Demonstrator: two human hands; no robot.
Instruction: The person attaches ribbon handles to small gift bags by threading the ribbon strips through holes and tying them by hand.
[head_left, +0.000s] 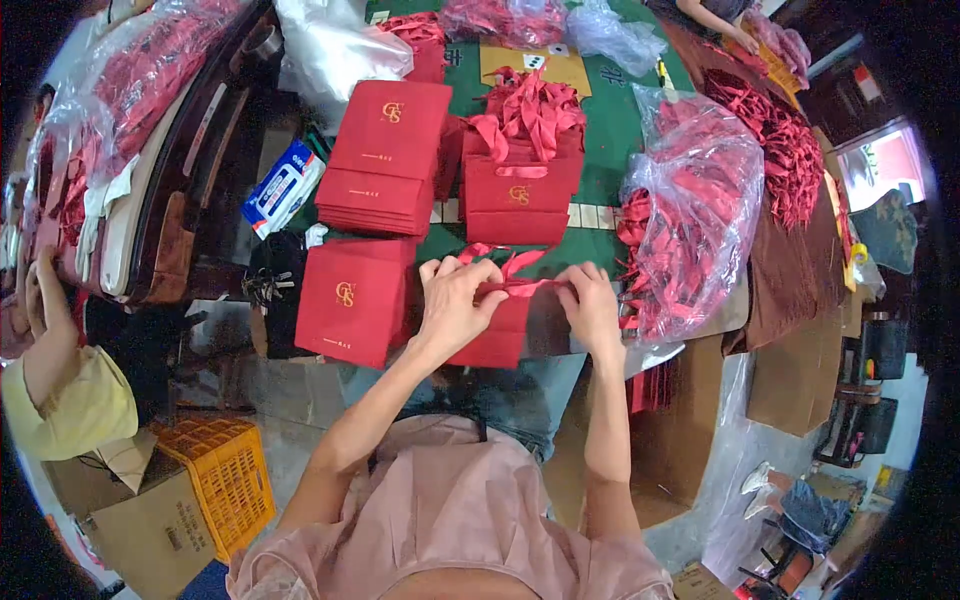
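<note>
Left hand (462,298): red ribbon (532,287) is pinched between thumb and fingers.
Right hand (597,308): the same ribbon is clamped farther right by thumb and fingertips.
Ribbon: it is held between both hands, above the near edge of the green tabletop (605,172).
Red paper bag (497,343): it is partly covered by the left hand.
Flat red bags: two stacks are set to the left, one nearer (350,300), one farther (385,130).
Ribboned bags (520,205): these are piled beyond the hands.
Clear plastic sack (695,215): red ribbons are contained, right of the right hand.
</note>
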